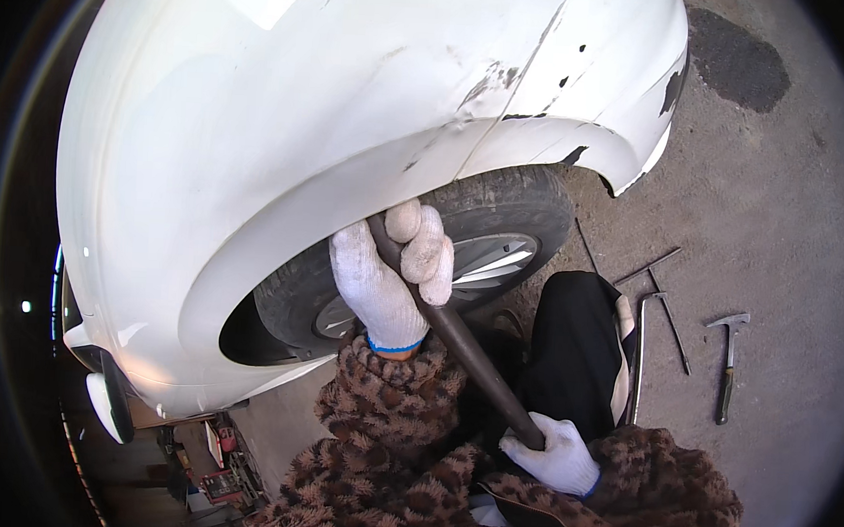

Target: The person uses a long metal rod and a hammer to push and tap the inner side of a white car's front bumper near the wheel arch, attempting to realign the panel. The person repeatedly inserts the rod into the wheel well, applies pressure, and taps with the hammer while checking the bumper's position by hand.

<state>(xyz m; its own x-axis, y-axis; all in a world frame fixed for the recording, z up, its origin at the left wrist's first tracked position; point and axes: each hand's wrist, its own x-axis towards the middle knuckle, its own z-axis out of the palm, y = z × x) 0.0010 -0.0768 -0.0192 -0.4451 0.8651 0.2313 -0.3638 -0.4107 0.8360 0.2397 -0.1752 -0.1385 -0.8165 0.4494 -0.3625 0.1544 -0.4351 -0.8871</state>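
Note:
Both my hands wear white knitted gloves and grip one thick dark metal bar (484,370), which slants across the view. My left hand (385,283) wraps the bar's upper part, close under the wheel-arch lip of a white car's fender (256,154). The bar's far tip is hidden behind that lip. At the near end, my right hand (554,453) holds the bar close to my body. Behind my left hand are the black tire (504,196) and an alloy wheel (497,264). Scrapes and chipped paint (492,81) mark the body near the panel seam.
On the ground to the right lie a hammer (729,365) with a dark grip, a T-handled rod (668,319) and a bent metal bar (639,361). A dark stain (740,62) spreads at upper right. The car's side mirror (108,399) and a cluttered tool area (221,478) are at lower left.

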